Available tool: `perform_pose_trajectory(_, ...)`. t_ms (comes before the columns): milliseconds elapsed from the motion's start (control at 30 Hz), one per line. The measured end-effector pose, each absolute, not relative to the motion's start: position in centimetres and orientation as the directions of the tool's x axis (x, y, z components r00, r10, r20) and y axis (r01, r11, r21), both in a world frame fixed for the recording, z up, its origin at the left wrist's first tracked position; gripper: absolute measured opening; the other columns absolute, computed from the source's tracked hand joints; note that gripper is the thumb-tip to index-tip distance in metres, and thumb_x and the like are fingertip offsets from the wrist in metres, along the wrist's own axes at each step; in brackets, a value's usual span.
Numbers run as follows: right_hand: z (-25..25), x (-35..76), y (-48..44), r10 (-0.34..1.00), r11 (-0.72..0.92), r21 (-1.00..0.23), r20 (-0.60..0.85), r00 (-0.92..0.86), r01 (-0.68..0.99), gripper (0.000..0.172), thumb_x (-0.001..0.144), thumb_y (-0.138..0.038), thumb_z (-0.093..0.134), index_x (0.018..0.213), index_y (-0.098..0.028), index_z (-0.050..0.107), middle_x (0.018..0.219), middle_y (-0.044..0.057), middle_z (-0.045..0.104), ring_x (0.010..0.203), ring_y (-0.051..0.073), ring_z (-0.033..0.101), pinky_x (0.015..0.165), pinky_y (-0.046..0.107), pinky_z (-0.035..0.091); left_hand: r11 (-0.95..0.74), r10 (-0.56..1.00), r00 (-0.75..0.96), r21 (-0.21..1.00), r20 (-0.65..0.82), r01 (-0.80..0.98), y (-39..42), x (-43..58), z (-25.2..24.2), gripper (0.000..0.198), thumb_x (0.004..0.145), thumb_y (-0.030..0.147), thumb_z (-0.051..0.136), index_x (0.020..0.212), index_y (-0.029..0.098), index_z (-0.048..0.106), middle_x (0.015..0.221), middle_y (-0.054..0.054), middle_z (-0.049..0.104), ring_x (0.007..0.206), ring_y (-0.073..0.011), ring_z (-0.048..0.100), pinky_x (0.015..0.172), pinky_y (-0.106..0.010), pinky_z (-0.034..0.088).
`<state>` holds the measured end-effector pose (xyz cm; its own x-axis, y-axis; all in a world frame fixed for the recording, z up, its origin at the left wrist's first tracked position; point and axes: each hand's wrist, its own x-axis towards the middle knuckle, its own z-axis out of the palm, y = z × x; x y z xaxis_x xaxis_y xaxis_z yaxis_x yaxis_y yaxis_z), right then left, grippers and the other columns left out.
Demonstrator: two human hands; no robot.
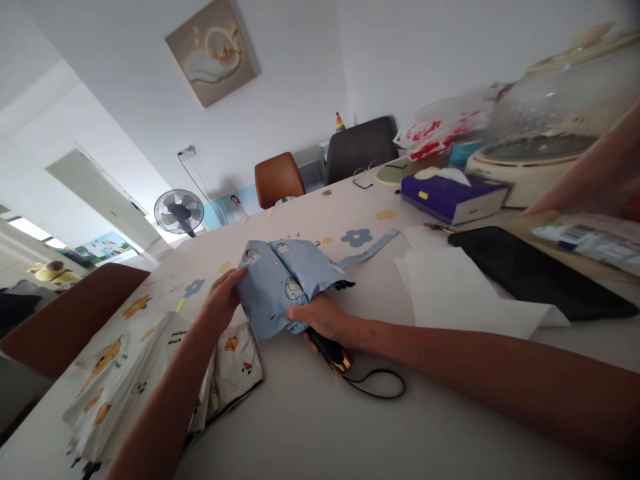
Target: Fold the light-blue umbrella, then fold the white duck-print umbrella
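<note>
A light blue folding umbrella (270, 287) with small cartoon prints is held above the white table, its canopy loosely gathered. At the canopy's left edge, my left hand (227, 293) pinches the fabric. My right hand (323, 319) wraps round the umbrella near the lower canopy, thumb pressed on the cloth. Below that hand the black handle (327, 350) with a gold band sticks out, and its black wrist loop (390, 393) hangs toward me. A blue strap (373, 248) stretches away to the right. Beneath my left forearm lies a cream umbrella (135, 373) with duck prints, partly hidden.
White paper sheets (445, 287) and a black flat case (540, 270) lie on the right. Behind them stand a purple tissue box (453, 193) and a large clear-domed appliance (545, 140). Glasses (363, 179) rest near the far edge. Chairs (279, 179) and a fan (179, 210) stand beyond.
</note>
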<state>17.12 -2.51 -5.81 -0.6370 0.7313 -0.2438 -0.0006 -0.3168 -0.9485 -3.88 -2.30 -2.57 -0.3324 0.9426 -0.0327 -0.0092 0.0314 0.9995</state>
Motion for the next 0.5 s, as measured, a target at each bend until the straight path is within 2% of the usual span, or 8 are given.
perform_pose_trajectory(133, -6.2, 17.0, -2.4, 0.718, -0.319, -0.947, -0.230, -0.657, -0.017, 0.016, 0.070, -0.025, 0.054, 0.064, -0.018, 0.042, 0.041, -0.006, 0.045, 0.028, 0.008, 0.040, 0.026, 0.019, 0.036, 0.018, 0.974, -0.223, 0.994, -0.042, -0.107, -2.1, -4.6, -2.8, 0.030, 0.064, 0.033, 0.070, 0.088, 0.018, 0.063, 0.075, 0.000, 0.061, 0.061, -0.0108, 0.052, 0.051, -0.020, 0.041)
perform_pose_trajectory(300, -6.5, 16.9, -2.3, 0.708, -0.295, -0.955, -0.210, -0.674, -0.012, 0.015, 0.070, -0.026, 0.056, 0.064, -0.017, 0.045, 0.042, -0.006, 0.045, 0.029, 0.008, 0.041, 0.026, 0.019, 0.037, 0.089, 0.964, -0.235, 0.984, -0.124, -0.153, -2.2, -5.0, -3.1, 0.026, 0.064, 0.031, 0.071, 0.083, 0.016, 0.064, 0.070, 0.001, 0.060, 0.059, -0.0099, 0.052, 0.049, -0.019, 0.041)
perform_pose_trajectory(500, -6.6, 17.0, -2.2, 0.698, -0.323, -0.946, -0.234, -0.676, -0.006, 0.017, 0.070, -0.026, 0.056, 0.060, -0.017, 0.045, 0.042, -0.005, 0.046, 0.029, 0.008, 0.042, 0.026, 0.019, 0.037, 0.061, 0.965, -0.250, 0.993, -0.084, -0.099, -2.4, -6.1, -3.5, 0.027, 0.062, 0.033, 0.073, 0.078, 0.013, 0.064, 0.062, 0.001, 0.058, 0.052, -0.0076, 0.049, 0.048, -0.019, 0.042)
